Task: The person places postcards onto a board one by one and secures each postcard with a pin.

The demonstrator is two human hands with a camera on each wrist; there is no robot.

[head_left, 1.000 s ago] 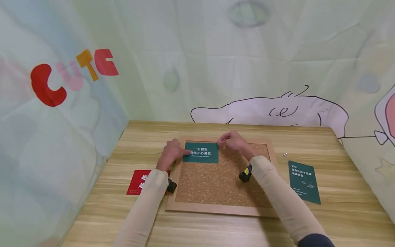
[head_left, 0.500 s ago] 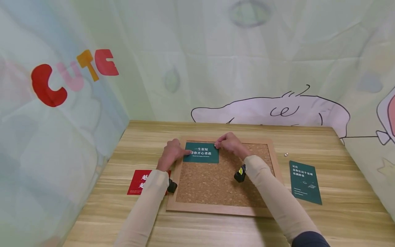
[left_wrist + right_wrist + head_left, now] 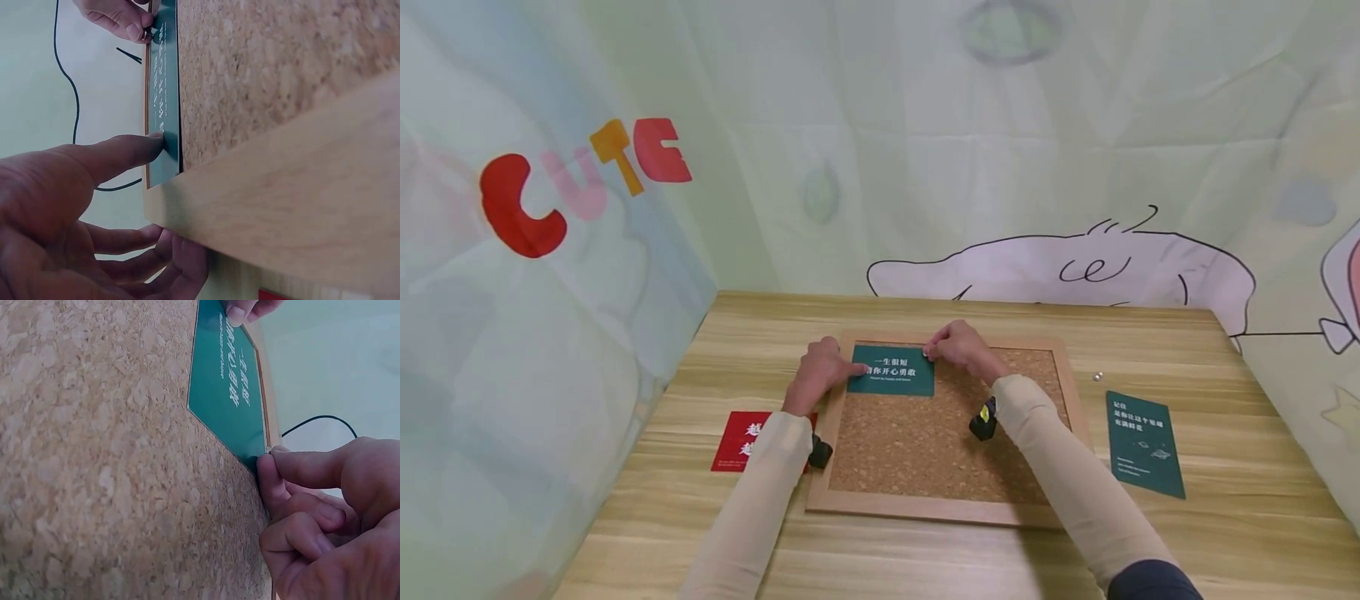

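A green card point(image 3: 895, 387) with white writing lies in the upper left corner of a wood-framed corkboard point(image 3: 917, 454). My left hand point(image 3: 822, 371) holds the board's left edge: its thumb point(image 3: 134, 150) presses on the card, and the other fingers curl against the outside of the frame. At the card's upper right corner, my right hand point(image 3: 962, 346) pinches a tiny pushpin point(image 3: 147, 32) between thumb and forefinger. That pin is mostly hidden by the fingertips in the right wrist view, where the remaining fingers are curled.
A red card point(image 3: 737, 442) lies left of the board, partly under the left sleeve. To the right lie another green card point(image 3: 1146, 446) and a few small shiny pins point(image 3: 1098, 377). A printed cloth point(image 3: 790, 167) hangs behind the wooden table point(image 3: 865, 567).
My right hand has moved slightly left and down with the pin, onto the card's upper right corner, and stays there. The left hand keeps its place.
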